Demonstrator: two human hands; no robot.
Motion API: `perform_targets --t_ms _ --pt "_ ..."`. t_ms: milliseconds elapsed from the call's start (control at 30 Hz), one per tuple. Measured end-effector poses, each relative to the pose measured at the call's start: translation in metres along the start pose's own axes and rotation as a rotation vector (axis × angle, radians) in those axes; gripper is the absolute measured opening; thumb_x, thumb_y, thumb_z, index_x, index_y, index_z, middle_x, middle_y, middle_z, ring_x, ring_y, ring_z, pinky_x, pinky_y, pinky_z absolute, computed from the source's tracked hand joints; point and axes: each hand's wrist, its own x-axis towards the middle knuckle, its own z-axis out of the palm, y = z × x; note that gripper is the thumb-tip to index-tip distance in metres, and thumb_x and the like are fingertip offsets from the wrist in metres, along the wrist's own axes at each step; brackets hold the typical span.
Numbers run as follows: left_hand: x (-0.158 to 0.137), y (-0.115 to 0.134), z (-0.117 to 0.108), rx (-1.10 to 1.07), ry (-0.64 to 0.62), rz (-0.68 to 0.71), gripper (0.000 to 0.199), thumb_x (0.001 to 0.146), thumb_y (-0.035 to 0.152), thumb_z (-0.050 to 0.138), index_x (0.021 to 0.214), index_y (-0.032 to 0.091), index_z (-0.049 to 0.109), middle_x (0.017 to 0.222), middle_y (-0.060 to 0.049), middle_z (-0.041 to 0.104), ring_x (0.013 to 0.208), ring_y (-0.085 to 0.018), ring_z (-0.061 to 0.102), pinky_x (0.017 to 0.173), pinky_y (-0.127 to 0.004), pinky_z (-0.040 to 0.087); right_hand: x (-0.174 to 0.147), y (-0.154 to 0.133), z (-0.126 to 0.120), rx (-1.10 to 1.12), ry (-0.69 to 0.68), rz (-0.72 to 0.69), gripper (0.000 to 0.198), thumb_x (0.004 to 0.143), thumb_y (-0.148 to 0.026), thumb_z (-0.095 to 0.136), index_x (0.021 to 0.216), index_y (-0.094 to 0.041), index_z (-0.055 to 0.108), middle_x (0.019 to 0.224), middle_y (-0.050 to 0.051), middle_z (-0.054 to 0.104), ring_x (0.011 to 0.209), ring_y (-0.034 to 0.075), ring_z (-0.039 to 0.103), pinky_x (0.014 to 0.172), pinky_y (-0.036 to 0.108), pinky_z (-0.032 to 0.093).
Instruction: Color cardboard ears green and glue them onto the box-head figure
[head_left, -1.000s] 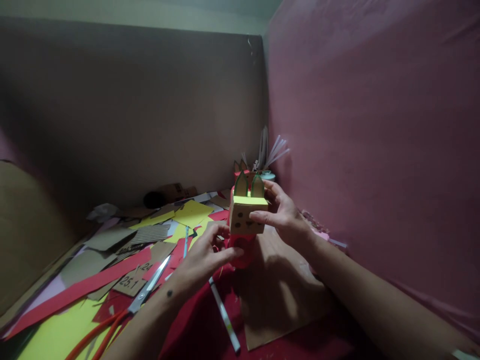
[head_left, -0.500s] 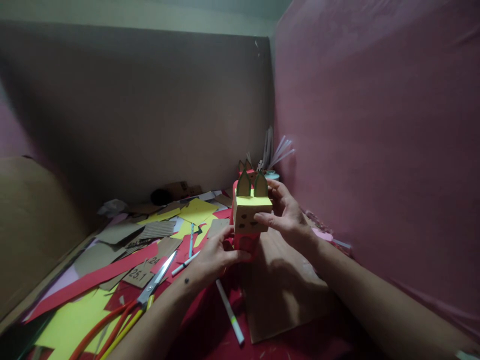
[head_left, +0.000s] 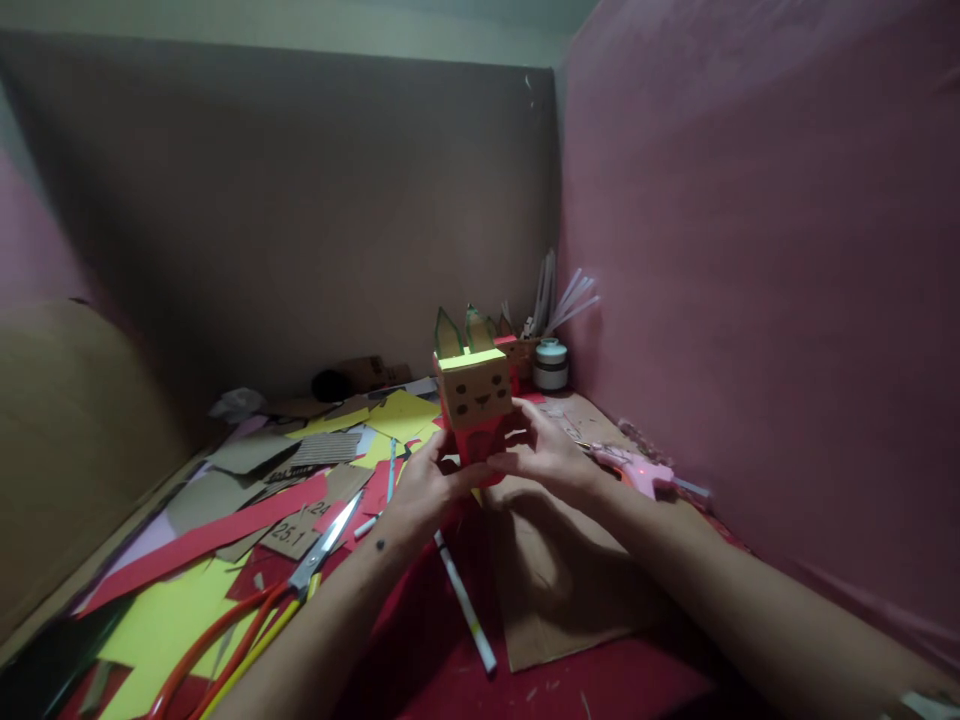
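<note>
A cardboard animal figure [head_left: 474,395] stands between my hands, with a box head, yellow top, two pointed green-edged ears and a drawn face. Its lower body is red. My left hand [head_left: 427,490] wraps the red body from the left, thumb across the front. From the right, my right hand [head_left: 544,452] closes on the same body just under the head. Below the hands lies a flat cardboard sheet [head_left: 577,590]. A white marker [head_left: 465,602] rests beside that sheet. Behind the figure, a similar red-topped cardboard figure [head_left: 508,350] is partly hidden.
Orange-handled scissors [head_left: 289,590] lie at the left among yellow paper [head_left: 176,625], a red strip [head_left: 202,545] and cardboard scraps [head_left: 292,535]. A pink glue gun [head_left: 637,470] lies by the right wall. A small jar [head_left: 551,365] and glue sticks [head_left: 574,300] stand at the back.
The figure has moved left and turned, so its drawn face now shows. My right hand has slid down from the head to the red body. The glue gun has come into fuller view.
</note>
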Motion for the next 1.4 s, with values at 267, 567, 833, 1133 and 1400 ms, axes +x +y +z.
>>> perform_targets --t_ms 267,567,833,1133,1400 --pt "0.008 -0.025 0.0 0.027 0.083 0.083 0.035 0.088 0.036 0.056 0.116 0.016 0.054 0.11 -0.007 0.06 0.09 -0.018 0.061 0.077 -0.038 0.054 -0.005 0.0 0.008 -0.073 -0.081 0.013 0.037 0.071 -0.033 0.075 0.1 -0.019 0.056 0.092 0.004 0.061 0.083 0.018 0.058 0.074 0.034 0.048" --pt "0.009 -0.029 0.004 0.009 0.026 0.136 0.036 0.087 0.034 0.057 0.118 0.017 0.052 0.112 -0.008 0.059 0.09 -0.018 0.061 0.076 -0.037 0.054 -0.005 -0.001 0.007 -0.08 -0.072 -0.013 0.033 0.072 -0.023 0.069 0.102 -0.019 0.057 0.091 0.004 0.062 0.086 0.018 0.059 0.075 0.034 0.049" --pt "0.014 -0.041 0.004 0.131 0.097 0.195 0.039 0.086 0.034 0.058 0.122 0.018 0.051 0.123 -0.009 0.055 0.103 -0.022 0.058 0.085 -0.044 0.052 -0.006 0.002 0.008 -0.118 -0.067 -0.048 0.036 0.071 -0.016 0.068 0.105 -0.021 0.056 0.093 0.004 0.063 0.086 0.019 0.059 0.075 0.035 0.049" --pt "0.013 -0.041 -0.003 0.311 0.109 0.21 0.036 0.087 0.036 0.057 0.118 0.017 0.054 0.116 -0.008 0.058 0.097 -0.02 0.06 0.081 -0.041 0.053 -0.006 0.004 0.005 -0.139 -0.076 -0.072 0.055 0.072 -0.027 0.073 0.12 -0.021 0.049 0.103 0.006 0.061 0.094 0.021 0.059 0.083 0.039 0.049" --pt "0.012 -0.042 -0.002 0.451 0.201 0.177 0.037 0.087 0.036 0.057 0.119 0.017 0.053 0.116 -0.008 0.058 0.097 -0.02 0.059 0.081 -0.041 0.053 -0.008 0.0 0.003 -0.172 0.076 -0.153 0.074 0.07 -0.035 0.076 0.131 -0.024 0.037 0.119 0.01 0.053 0.104 0.024 0.052 0.091 0.045 0.044"
